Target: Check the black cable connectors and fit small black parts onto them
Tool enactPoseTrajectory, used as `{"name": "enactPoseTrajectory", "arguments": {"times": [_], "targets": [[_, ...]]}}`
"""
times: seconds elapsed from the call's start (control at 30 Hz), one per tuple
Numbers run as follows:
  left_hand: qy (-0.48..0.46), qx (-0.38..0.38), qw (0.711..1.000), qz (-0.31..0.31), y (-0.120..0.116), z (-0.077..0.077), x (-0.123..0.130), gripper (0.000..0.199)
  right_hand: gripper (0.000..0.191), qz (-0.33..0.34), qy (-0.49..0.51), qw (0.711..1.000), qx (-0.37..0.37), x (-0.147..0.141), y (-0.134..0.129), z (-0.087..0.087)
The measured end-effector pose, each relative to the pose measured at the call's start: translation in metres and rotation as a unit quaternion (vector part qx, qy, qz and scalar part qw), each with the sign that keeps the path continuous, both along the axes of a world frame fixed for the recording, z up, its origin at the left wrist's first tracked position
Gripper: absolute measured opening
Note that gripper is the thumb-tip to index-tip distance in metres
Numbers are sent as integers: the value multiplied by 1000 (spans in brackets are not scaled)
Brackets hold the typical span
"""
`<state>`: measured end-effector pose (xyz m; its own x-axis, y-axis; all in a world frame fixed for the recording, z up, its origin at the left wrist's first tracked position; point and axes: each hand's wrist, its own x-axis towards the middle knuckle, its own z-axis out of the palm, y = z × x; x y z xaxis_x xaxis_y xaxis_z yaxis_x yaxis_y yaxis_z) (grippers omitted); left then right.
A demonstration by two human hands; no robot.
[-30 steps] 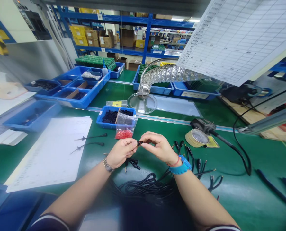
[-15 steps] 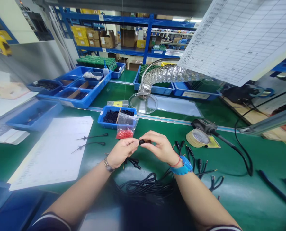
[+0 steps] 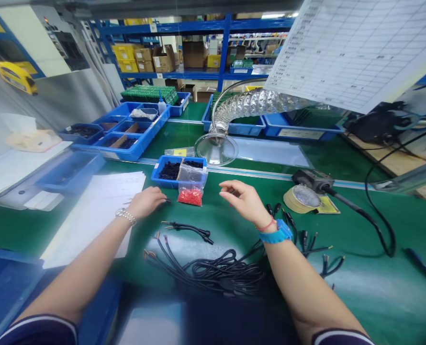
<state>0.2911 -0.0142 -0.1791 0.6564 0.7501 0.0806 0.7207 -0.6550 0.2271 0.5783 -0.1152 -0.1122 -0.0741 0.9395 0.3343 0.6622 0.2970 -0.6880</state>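
My left hand (image 3: 146, 203) is at the right edge of the white papers, fingers closed over short black cables (image 3: 168, 200); a dark cable end shows past the fingertips and thin wire tips show behind the hand. My right hand (image 3: 244, 201) hovers to the right of the bag of red pieces (image 3: 190, 196), thumb and fingers curved but apart, with nothing clearly held. Between and below the hands lie a few short black cables with plug ends (image 3: 193, 231). Nearer me is a coiled bundle of long black cables (image 3: 220, 268) with bare coloured wire ends.
A blue bin (image 3: 165, 183) of black parts stands behind the bag. Above it hangs a clear fume hood (image 3: 216, 152) on a silver duct. A tape roll (image 3: 301, 199), a black corded device (image 3: 312, 180) and more cable pieces (image 3: 304, 239) lie to the right. Printed sheets (image 3: 91, 215) lie left.
My hands have parted; they were together around a small black part, which no longer shows. The left hand moved left onto the short cables, and the right hand opened.
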Motion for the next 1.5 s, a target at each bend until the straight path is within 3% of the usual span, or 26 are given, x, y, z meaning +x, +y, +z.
{"name": "enactPoseTrajectory", "arguments": {"times": [0.1,0.23,0.33,0.43,0.6,0.77,0.97,1.03,1.23,1.37,1.5], "targets": [[16,-10,1000,-6,8,-15,-9,30,14,-37,-33,999,-2,18,6,-2],[-30,44,998,-13,-16,-4,15,31,17,-66,-142,987,-44,37,14,-9],[-75,22,991,-108,-49,9,52,28,19,-65,-252,959,-114,47,18,-18],[-53,-32,975,-215,-74,10,86,24,18,-61,-291,941,-164,51,21,-28],[-28,-67,964,-256,-79,-5,103,22,17,-59,-330,918,-212,49,21,-39],[-87,-75,970,-215,-69,-2,95,23,17,-68,-349,906,-231,42,20,-40],[-226,-65,965,-116,-51,37,87,29,13,-74,-349,904,-234,38,21,-40],[-269,-74,957,-83,-52,44,91,29,13,-76,-342,908,-231,39,21,-41],[-349,-161,923,19,-67,27,112,25,12,-64,-285,931,-219,47,22,-42],[-377,-215,899,50,-68,15,112,21,13,-30,-217,956,-197,39,20,-35],[-423,-285,859,46,-69,11,111,17,14,5,-146,976,-164,13,12,-22]]}}
